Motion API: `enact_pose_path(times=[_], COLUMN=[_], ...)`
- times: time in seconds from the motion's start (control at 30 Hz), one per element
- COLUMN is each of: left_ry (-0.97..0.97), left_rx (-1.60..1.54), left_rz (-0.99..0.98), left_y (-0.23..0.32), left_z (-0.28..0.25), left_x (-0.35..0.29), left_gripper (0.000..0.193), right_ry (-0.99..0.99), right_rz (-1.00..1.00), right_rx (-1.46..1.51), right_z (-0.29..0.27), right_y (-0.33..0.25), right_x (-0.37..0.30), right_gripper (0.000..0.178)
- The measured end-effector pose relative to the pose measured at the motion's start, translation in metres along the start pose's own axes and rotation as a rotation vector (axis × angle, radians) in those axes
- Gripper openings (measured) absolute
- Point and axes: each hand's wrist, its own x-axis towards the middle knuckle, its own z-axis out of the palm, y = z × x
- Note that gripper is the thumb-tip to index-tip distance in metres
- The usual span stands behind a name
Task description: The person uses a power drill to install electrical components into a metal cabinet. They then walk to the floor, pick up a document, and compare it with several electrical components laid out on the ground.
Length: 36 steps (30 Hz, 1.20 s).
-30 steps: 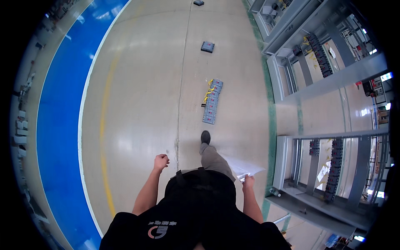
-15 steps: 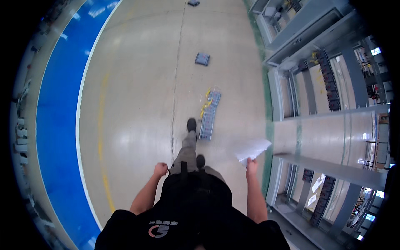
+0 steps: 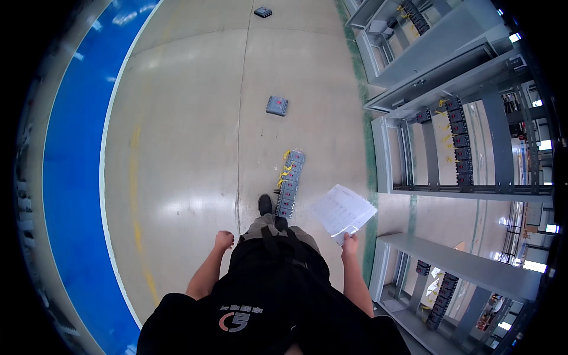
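My right hand (image 3: 349,243) is closed on the near corner of a white printed sheet of paper (image 3: 344,210), which looks glossy, as if in a clear sleeve. The sheet is held out flat above the floor to the right of my body. My left hand (image 3: 224,239) hangs by my left side with its fingers curled in, and nothing shows in it. Just ahead of my feet lies a row of grey circuit breakers (image 3: 288,192) with red marks, with yellow strips (image 3: 286,171) along its upper left side.
Farther ahead on the floor sit a single grey breaker (image 3: 277,106) and a darker one (image 3: 263,12). Open grey metal cabinets (image 3: 383,157) holding breaker columns (image 3: 460,142) line the right. A blue floor lane (image 3: 74,177) with a white edge runs along the left.
The sheet has turned its printed face up and spread flatter. The row of breakers and the cabinets have shifted nearer as I walk forward; my front shoe is now closer to my body.
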Motion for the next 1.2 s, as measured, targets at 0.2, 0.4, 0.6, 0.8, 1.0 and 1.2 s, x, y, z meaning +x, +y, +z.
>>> enact_pose_path(times=[0.2, 0.4, 0.6, 0.8, 1.0, 1.2], left_ry=[0.03, 0.099, 0.136, 0.102, 0.118, 0.049], left_rx=[-0.013, 0.126, 0.173, 0.1, 0.248, 0.408], left_rz=[-0.028, 0.12, 0.338, 0.415, 0.41, 0.235], left_y=[0.063, 0.175, 0.331, 0.482, 0.571, 0.607], left_z=[-0.017, -0.024, 0.01, 0.061, 0.091, 0.101], left_x=[0.024, 0.095, 0.169, 0.191, 0.196, 0.245], left_gripper=[0.022, 0.023, 0.023, 0.023, 0.025, 0.026], right_ry=[0.062, 0.138, 0.297, 0.315, 0.122, 0.092], right_rz=[-0.013, 0.059, 0.249, 0.236, -0.038, -0.1], right_rx=[-0.007, 0.045, 0.276, 0.292, 0.194, 0.123], right_z=[0.013, 0.011, 0.02, 0.017, 0.039, 0.09], right_y=[-0.021, -0.033, -0.063, -0.16, -0.323, -0.445], right_x=[0.051, 0.098, 0.164, 0.311, 0.482, 0.558], right_gripper=[0.035, 0.034, 0.038, 0.038, 0.028, 0.03])
